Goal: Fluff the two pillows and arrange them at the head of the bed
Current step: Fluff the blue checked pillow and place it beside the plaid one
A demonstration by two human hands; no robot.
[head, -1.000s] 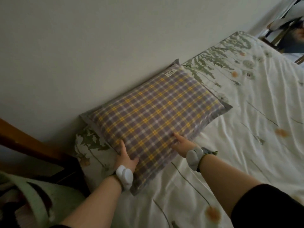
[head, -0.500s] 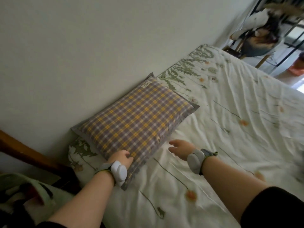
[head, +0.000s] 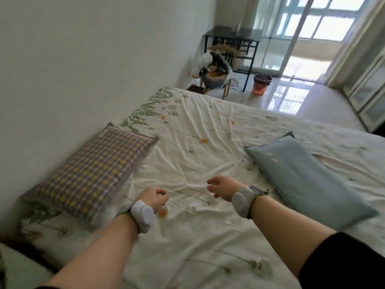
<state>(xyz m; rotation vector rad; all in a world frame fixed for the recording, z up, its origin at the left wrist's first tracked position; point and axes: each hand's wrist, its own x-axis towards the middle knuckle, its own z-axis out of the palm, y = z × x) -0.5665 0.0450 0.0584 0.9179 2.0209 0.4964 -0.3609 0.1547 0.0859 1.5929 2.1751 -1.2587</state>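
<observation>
Overhead, 2 bare hands above the bed (head: pixel 208 236), left hand (head: pixel 153 198) loosely curled and empty, right hand (head: pixel 221 186) with fingers (head: pixel 211 181) half curled, empty, plaid pillow (head: pixel 91 174) left of them against the wall (head: pixel 83 59), blue pillow (head: pixel 306 178) to their right.

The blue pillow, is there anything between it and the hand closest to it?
Nothing visible. The right hand hangs empty above the bed sheet, and only bare, wrinkled sheet lies between it and the blue pillow to its right.
</observation>
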